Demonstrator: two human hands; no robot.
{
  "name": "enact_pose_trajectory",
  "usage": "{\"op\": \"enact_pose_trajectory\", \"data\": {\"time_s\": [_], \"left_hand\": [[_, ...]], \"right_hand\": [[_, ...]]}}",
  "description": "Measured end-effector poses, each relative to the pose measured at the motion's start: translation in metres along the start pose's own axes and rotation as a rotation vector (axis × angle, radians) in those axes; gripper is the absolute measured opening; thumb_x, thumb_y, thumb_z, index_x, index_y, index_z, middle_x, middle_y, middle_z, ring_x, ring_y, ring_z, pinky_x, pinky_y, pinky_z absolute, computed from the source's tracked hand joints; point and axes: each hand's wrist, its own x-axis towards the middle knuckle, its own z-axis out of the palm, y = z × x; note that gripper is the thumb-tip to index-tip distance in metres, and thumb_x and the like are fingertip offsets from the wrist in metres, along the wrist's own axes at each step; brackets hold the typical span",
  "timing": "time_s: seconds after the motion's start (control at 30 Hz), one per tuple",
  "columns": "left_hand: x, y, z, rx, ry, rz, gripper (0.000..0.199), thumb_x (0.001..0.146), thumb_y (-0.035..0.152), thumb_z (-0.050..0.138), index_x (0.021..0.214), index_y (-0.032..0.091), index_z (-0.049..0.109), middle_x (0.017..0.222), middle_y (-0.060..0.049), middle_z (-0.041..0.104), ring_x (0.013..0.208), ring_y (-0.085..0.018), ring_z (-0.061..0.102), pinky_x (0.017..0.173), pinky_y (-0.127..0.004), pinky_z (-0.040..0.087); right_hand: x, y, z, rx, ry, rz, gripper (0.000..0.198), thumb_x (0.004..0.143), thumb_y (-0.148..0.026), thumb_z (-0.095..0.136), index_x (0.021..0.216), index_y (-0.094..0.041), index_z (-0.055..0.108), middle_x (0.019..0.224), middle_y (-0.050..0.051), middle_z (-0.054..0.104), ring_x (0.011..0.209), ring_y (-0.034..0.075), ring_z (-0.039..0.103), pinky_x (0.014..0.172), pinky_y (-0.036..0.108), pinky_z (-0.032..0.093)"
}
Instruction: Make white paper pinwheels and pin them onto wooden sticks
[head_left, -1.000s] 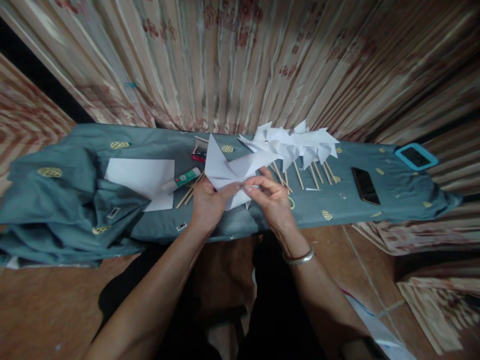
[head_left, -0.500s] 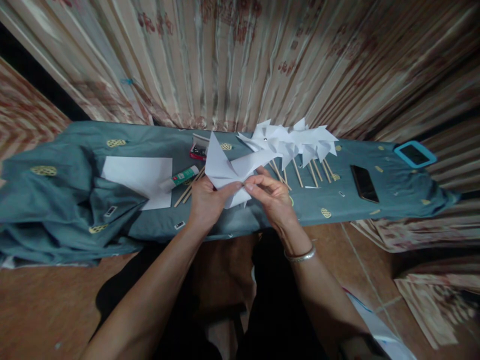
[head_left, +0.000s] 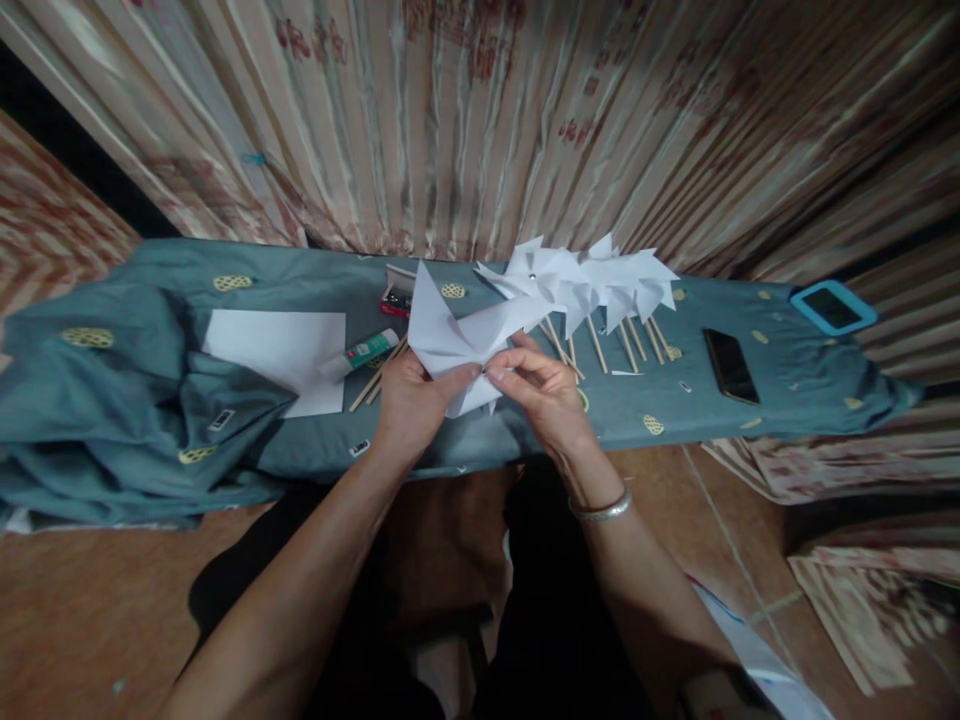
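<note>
A white paper pinwheel [head_left: 439, 325] is held up in front of me over the cloth-covered table. My left hand [head_left: 412, 395] is closed on its left side, with the thumb pressed near the centre. At that same centre, the thumb and fingers of my right hand [head_left: 540, 385] pinch from the right; whether a small pin sits between the fingertips is too small to tell. Several finished paper pinwheels on wooden sticks [head_left: 592, 285] lie overlapping just beyond my right hand. Loose wooden sticks [head_left: 367, 388] and a glue stick [head_left: 367, 350] lie beside my left hand.
White paper sheets [head_left: 262, 345] lie at the left near bunched cloth [head_left: 112, 400]. A small red box [head_left: 396, 302] with dark bits stands behind the pinwheel. Toward the right are a black phone [head_left: 729, 365] and a blue-framed tablet [head_left: 832, 307]. A curtain [head_left: 450, 130] hangs behind the table.
Both hands stay at the pinwheel's centre, and the fingertips have shifted very slightly left. Nothing else has visibly moved.
</note>
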Motion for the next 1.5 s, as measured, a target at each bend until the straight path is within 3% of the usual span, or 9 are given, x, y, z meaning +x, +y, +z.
{"op": "enact_pose_trajectory", "data": {"time_s": [0.2, 0.37, 0.57, 0.73, 0.93, 1.07, 1.37, 1.5], "left_hand": [[0.000, -0.002, -0.001, 0.022, 0.008, 0.012, 0.025, 0.055, 0.023, 0.080, 0.077, 0.013, 0.072, 0.079, -0.005, 0.074, 0.073, -0.020, 0.066, 0.069, -0.030, 0.055], [0.000, -0.004, -0.001, 0.038, 0.015, 0.036, 0.022, 0.055, 0.024, 0.081, 0.074, 0.015, 0.073, 0.078, -0.005, 0.074, 0.070, -0.021, 0.066, 0.066, -0.030, 0.055], [-0.001, -0.001, -0.001, 0.044, 0.031, 0.012, 0.024, 0.053, 0.022, 0.081, 0.074, 0.014, 0.073, 0.078, -0.006, 0.074, 0.074, -0.023, 0.067, 0.068, -0.032, 0.055], [-0.001, -0.004, -0.002, 0.108, 0.022, 0.087, 0.020, 0.058, 0.025, 0.080, 0.074, 0.014, 0.074, 0.079, -0.008, 0.074, 0.072, -0.024, 0.067, 0.066, -0.032, 0.054], [-0.001, -0.005, -0.004, 0.207, 0.014, 0.136, 0.016, 0.062, 0.028, 0.077, 0.072, 0.016, 0.075, 0.076, -0.007, 0.075, 0.069, -0.023, 0.067, 0.062, -0.031, 0.053], [-0.002, -0.005, -0.006, 0.309, 0.022, 0.179, 0.017, 0.064, 0.030, 0.076, 0.074, 0.016, 0.075, 0.076, -0.006, 0.075, 0.070, -0.023, 0.068, 0.065, -0.030, 0.052], [-0.002, -0.008, -0.012, 0.307, -0.041, 0.184, 0.021, 0.065, 0.032, 0.074, 0.075, 0.014, 0.075, 0.077, -0.005, 0.076, 0.072, -0.023, 0.070, 0.068, -0.030, 0.053], [-0.001, -0.010, -0.014, 0.326, -0.058, 0.166, 0.027, 0.066, 0.036, 0.073, 0.078, 0.012, 0.075, 0.080, -0.007, 0.076, 0.074, -0.024, 0.070, 0.070, -0.032, 0.054]], "right_hand": [[0.000, 0.001, -0.001, -0.060, -0.008, -0.018, 0.013, 0.074, -0.039, 0.072, 0.078, -0.027, 0.073, 0.106, 0.002, 0.071, 0.133, 0.022, 0.043, 0.114, 0.045, 0.027], [0.000, 0.002, 0.000, -0.014, -0.005, 0.004, 0.016, 0.073, -0.041, 0.073, 0.078, -0.026, 0.073, 0.113, 0.002, 0.069, 0.128, 0.024, 0.049, 0.110, 0.045, 0.033], [-0.001, -0.001, 0.001, -0.081, 0.001, -0.019, 0.014, 0.075, -0.040, 0.071, 0.078, -0.026, 0.072, 0.105, 0.003, 0.070, 0.134, 0.023, 0.042, 0.115, 0.045, 0.025], [-0.003, -0.004, 0.003, -0.124, 0.013, -0.014, 0.012, 0.076, -0.038, 0.069, 0.077, -0.027, 0.070, 0.098, 0.003, 0.070, 0.135, 0.022, 0.041, 0.116, 0.044, 0.022], [-0.005, -0.006, 0.006, -0.115, 0.036, 0.020, 0.013, 0.076, -0.039, 0.069, 0.077, -0.026, 0.070, 0.113, 0.003, 0.066, 0.135, 0.023, 0.041, 0.117, 0.045, 0.021], [-0.005, -0.006, 0.009, -0.127, 0.028, 0.022, 0.013, 0.077, -0.039, 0.068, 0.076, -0.026, 0.069, 0.110, 0.003, 0.067, 0.134, 0.023, 0.042, 0.117, 0.044, 0.021], [-0.004, -0.001, 0.012, -0.061, 0.046, 0.029, 0.016, 0.075, -0.040, 0.069, 0.074, -0.024, 0.069, 0.104, 0.004, 0.068, 0.130, 0.024, 0.046, 0.116, 0.043, 0.022], [-0.003, 0.003, 0.013, 0.017, 0.053, 0.043, 0.019, 0.072, -0.042, 0.073, 0.075, -0.024, 0.071, 0.114, 0.005, 0.066, 0.131, 0.025, 0.045, 0.116, 0.044, 0.022]]}}
